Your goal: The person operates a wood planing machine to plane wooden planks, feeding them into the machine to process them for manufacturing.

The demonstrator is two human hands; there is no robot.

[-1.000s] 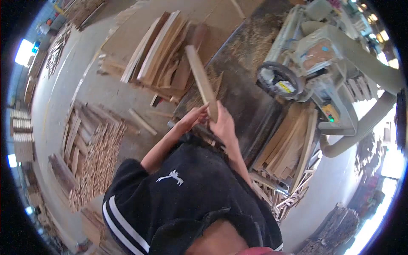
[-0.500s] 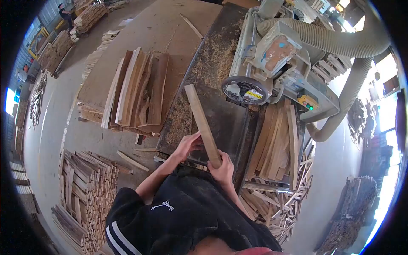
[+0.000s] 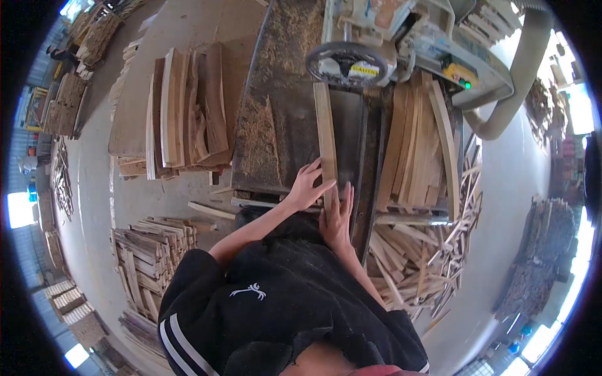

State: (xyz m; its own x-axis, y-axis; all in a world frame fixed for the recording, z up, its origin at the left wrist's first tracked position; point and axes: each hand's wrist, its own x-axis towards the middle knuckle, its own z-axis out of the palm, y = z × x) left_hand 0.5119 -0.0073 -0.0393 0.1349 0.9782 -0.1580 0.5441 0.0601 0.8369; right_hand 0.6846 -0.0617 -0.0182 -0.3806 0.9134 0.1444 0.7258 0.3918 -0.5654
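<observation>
The wooden strip [image 3: 325,125] is lying lengthwise on the dark machine table [image 3: 301,116], its far end pointing at the handwheel [image 3: 347,63] and its near end running under the hands. The left hand [image 3: 305,188] is touching the strip from its left side; the fingers are standing partly spread and slightly bent, the tips meeting the left edge and the thumb crossing the upper face. The right hand [image 3: 337,220] is covering the near end, fingers reaching forward and slightly parted; whether they are gripping cannot be told.

Bare table surface is showing along both sides of the strip. On the left, this surface is giving way to loose, flaky sawdust [image 3: 255,141]; on the right, it is running to a dark groove. The near edge is lying close to the black shirt [image 3: 295,282].

Beyond the groove, long flat boards [image 3: 407,144] are resting side by side, a curved one outermost. On the left, rough-edged boards [image 3: 182,109], pale and brown, are lying on a broad brown panel [image 3: 238,56].
</observation>
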